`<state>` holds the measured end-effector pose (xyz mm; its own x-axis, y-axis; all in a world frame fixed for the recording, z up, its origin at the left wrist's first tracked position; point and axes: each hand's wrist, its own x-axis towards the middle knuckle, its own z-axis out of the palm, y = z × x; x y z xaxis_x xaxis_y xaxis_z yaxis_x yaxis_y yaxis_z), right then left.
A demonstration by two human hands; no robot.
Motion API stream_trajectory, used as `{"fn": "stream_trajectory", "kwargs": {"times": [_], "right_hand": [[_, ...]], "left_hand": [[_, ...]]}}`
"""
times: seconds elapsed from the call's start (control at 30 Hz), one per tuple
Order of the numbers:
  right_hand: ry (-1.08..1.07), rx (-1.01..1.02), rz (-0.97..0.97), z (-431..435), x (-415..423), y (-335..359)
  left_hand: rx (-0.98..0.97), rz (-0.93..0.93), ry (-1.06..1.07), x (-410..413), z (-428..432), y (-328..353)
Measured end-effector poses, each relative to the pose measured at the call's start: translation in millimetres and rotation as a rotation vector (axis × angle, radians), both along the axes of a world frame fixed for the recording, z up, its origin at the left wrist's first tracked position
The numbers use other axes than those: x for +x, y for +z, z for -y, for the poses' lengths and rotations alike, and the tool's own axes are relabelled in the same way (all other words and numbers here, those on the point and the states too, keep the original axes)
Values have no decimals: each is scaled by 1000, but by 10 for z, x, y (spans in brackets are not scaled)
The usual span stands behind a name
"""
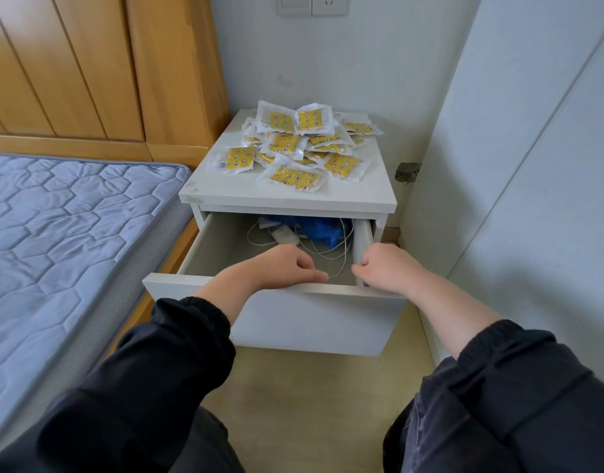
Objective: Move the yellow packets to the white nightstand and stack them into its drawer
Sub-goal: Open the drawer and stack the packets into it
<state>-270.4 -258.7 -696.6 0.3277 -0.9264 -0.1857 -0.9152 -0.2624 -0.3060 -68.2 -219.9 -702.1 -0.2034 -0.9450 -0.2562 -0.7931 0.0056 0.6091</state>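
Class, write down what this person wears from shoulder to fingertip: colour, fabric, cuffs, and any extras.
Both arms are in loose black long sleeves of smooth, slightly shiny fabric; the left sleeve and the right sleeve look alike. Each ends in a gathered elastic cuff, leaving the forearm bare below it. No gloves, rings, watch or bracelet show, and no logos are visible.

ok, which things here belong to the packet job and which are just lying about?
Job: pile of yellow plastic-wrapped packets; white nightstand; open white drawer; left hand and right hand, both gripping its front edge.
Lying about: white charger and cables and crumpled blue material inside the drawer; blue quilted mattress; white wall socket plate.
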Motion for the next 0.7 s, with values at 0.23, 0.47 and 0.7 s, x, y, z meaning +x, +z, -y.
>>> {"fn": "stream_trajectory", "kwargs": {"times": [0.23,0.47,0.7], "right_hand": [[-76,-75,-48,-22,19,10],[-110,-6,-71,-72,-13,-141],[-91,-75,-141,-150,46,-100]], "left_hand": [[-77,10,22,-102,28,-36],[-208,234,121,-120,62,-25],[-81,632,514,639,-12,-103]]}}
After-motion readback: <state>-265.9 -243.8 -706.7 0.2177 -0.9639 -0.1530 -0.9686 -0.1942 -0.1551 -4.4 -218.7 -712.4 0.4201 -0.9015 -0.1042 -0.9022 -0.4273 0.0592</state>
